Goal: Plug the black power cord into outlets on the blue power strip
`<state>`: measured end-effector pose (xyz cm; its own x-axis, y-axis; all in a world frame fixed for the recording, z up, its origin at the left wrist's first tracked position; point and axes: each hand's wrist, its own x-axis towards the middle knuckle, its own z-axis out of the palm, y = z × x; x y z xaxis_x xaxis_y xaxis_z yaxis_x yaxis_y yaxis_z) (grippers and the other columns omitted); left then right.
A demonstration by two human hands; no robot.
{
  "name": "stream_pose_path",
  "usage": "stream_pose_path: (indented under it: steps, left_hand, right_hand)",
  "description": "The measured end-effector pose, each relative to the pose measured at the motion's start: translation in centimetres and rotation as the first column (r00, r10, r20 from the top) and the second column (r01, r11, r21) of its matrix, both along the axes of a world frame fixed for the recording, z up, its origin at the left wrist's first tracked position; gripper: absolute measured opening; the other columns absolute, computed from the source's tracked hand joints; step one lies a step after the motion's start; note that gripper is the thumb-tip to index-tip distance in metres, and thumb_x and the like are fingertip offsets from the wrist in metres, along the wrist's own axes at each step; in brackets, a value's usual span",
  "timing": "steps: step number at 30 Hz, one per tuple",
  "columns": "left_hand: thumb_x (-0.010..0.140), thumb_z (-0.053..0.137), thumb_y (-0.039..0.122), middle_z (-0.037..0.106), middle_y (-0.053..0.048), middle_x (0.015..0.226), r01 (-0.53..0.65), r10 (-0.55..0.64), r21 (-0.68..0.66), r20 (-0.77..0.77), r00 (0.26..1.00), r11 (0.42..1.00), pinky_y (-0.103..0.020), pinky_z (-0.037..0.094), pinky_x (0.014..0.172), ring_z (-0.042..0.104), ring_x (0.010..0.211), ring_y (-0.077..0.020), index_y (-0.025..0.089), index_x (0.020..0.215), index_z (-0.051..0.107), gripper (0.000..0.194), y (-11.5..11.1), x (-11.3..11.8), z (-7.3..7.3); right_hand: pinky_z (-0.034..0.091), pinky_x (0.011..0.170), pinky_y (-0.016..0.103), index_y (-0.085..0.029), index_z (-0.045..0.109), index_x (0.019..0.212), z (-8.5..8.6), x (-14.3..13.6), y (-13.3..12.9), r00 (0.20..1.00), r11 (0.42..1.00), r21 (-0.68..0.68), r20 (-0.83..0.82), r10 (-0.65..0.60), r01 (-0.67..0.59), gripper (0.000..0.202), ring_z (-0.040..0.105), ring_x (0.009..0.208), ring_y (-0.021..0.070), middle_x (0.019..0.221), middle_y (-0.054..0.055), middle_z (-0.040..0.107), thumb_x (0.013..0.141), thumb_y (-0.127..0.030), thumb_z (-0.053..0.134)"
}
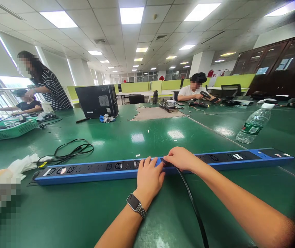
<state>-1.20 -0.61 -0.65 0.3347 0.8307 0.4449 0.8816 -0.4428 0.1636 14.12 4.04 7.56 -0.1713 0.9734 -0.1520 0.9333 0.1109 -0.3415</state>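
Observation:
A long blue power strip (85, 175) with a black socket face lies across the green table in front of me. My left hand (149, 177), with a watch on the wrist, rests on its middle, fingers spread flat over the sockets. Just to the right, my right hand (180, 159) pinches the plug end of a black power cable (192, 199) against the socket face. The fingers mostly hide the plug, so I cannot tell how deep it sits. From there the cable runs down toward the near table edge.
Left on the table are a coiled black cable (75, 150), crumpled white paper (25, 165) and a green basket (20, 129). A black computer case (97, 101) stands behind. A water bottle (254, 125) is at right. Several people are at the table's far and left sides.

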Motion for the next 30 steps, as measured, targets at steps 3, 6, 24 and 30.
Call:
stream_pose_path:
  steps: [3,6,24,30]
  left_hand:
    - [0.092,0.059,0.033,0.065,-0.005,0.132,0.005,-0.005,0.004,0.011,1.0,1.0,-0.052,0.042,0.107,0.053,0.126,-0.0309,0.028,0.121,0.066,0.03,0.0,-0.2,0.1]
    - [0.092,0.06,0.033,0.069,-0.004,0.125,0.0,0.0,-0.007,0.032,0.999,1.0,-0.05,0.045,0.104,0.056,0.121,-0.0289,0.028,0.112,0.071,0.023,0.0,-0.5,0.4]
    - [0.088,0.067,0.03,0.074,-0.004,0.113,0.004,-0.004,-0.001,0.076,0.997,1.0,-0.044,0.051,0.093,0.063,0.106,-0.0258,0.027,0.095,0.078,0.013,0.0,-0.7,0.9]
    - [0.088,0.066,0.027,0.074,-0.004,0.112,0.006,-0.003,-0.029,0.088,0.996,1.0,-0.044,0.051,0.093,0.063,0.106,-0.0259,0.027,0.096,0.078,0.014,0.0,-0.7,1.0]
  right_hand:
    - [0.034,0.052,0.025,-0.017,0.068,0.061,-0.1,-0.1,0.1,0.999,0.999,-0.002,-0.005,0.041,-0.041,0.038,0.06,0.05,0.0162,0.049,0.004,0.061,0.087,-0.036,0.047]
    - [0.034,0.054,0.025,-0.017,0.07,0.063,-0.3,-0.6,0.2,0.998,0.998,0.05,0.046,0.047,-0.049,0.037,0.063,0.059,0.0174,0.059,0.007,0.067,0.087,-0.036,0.048]
    - [0.043,0.05,0.028,-0.007,0.073,0.081,0.8,-1.2,-0.6,0.999,0.997,-0.077,0.026,-0.027,0.029,0.038,0.06,0.044,0.0179,0.067,0.014,0.071,0.086,-0.033,0.046]
    - [0.045,0.067,0.03,-0.011,0.073,0.093,0.0,-2.9,-0.6,0.98,0.982,0.165,0.157,-0.12,0.094,0.034,0.071,0.089,0.0266,0.093,0.018,0.075,0.088,-0.03,0.046]
